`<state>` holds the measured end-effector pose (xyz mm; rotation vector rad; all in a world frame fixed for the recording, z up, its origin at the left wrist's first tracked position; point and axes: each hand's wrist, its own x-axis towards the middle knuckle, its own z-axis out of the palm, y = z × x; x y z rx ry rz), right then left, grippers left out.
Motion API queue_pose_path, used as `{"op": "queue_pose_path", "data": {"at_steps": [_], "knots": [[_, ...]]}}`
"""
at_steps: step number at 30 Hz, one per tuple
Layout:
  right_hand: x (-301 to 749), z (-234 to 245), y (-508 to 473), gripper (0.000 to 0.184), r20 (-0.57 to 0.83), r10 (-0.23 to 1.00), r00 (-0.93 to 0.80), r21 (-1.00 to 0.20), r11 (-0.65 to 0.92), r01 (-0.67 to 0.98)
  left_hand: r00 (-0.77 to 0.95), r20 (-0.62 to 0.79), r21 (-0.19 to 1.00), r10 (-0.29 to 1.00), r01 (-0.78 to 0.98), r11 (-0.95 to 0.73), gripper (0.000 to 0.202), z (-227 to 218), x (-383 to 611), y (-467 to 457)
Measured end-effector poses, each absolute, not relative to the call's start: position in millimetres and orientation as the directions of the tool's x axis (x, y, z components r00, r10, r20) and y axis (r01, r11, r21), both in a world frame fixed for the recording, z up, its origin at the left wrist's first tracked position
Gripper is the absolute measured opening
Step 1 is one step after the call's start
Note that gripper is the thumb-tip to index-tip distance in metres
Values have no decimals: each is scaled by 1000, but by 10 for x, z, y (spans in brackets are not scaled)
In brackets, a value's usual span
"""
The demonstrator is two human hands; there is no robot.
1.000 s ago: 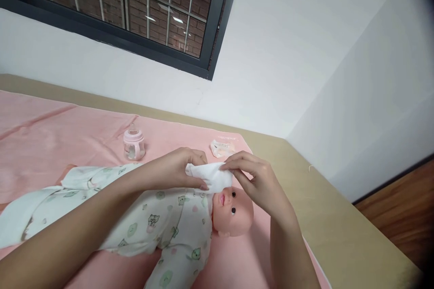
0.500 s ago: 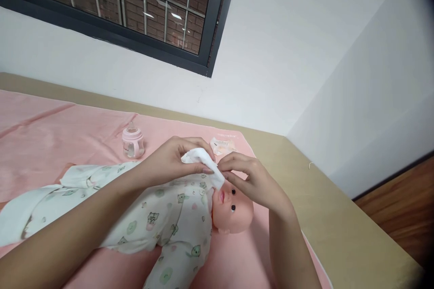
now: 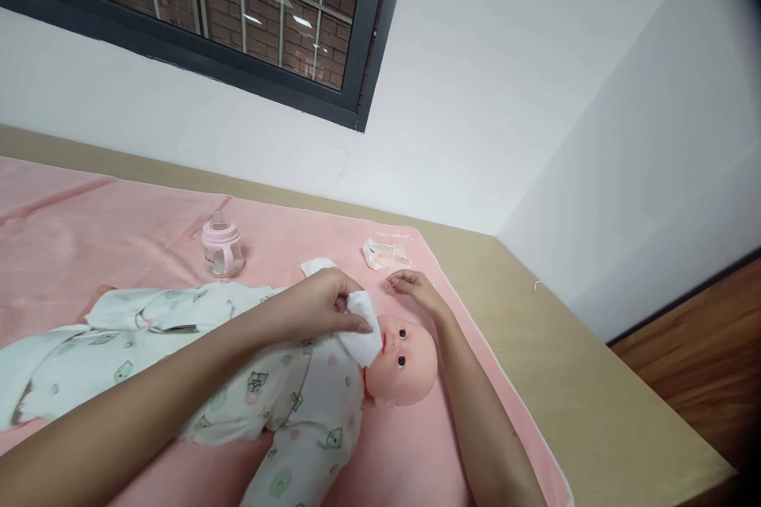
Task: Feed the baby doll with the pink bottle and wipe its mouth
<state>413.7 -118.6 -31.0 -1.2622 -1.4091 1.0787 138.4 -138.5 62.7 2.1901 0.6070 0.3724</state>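
Note:
A baby doll (image 3: 410, 372) lies on its back, its bare head to the right, dressed in a white suit (image 3: 279, 380) with green animal prints. My left hand (image 3: 330, 307) pinches a soft white wipe (image 3: 364, 341) between thumb and fingers. The wipe hangs by the doll's chin and mouth. Another white piece (image 3: 318, 264) shows just behind my left hand; whether it joins the wipe is hidden. My right hand (image 3: 413, 289) is beyond the doll's head, fingers loosely bent and apart, with nothing visible in them, close to a small clear packet (image 3: 386, 253).
A pink-topped baby bottle (image 3: 222, 245) stands upright on the pink mat (image 3: 148, 230) at the left. The mat covers a pale wooden surface (image 3: 505, 309) that meets a white wall (image 3: 464, 95). A dark-framed window (image 3: 350, 63) is above.
My right hand has left the wipe and moved back, away from the doll's face. My left hand still holds the wipe, now lower beside the chin.

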Motion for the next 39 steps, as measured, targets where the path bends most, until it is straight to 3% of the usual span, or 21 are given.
{"op": "queue_pose_path", "data": {"at_steps": [6, 25, 39], "knots": [[4239, -681, -1109, 34, 19, 999, -31, -999, 20, 30, 858, -15, 756, 513, 345, -556, 32, 624, 1424, -1468], [4259, -679, -1123, 30, 39, 999, -7, -998, 39, 58, 776, 124, 603, 618, 436, -669, 28, 490, 1497, -1546], [4307, -764, -1070, 31, 41, 999, -15, -998, 41, 38, 805, 151, 540, 574, 419, -730, 24, 494, 1541, -1591]]}}
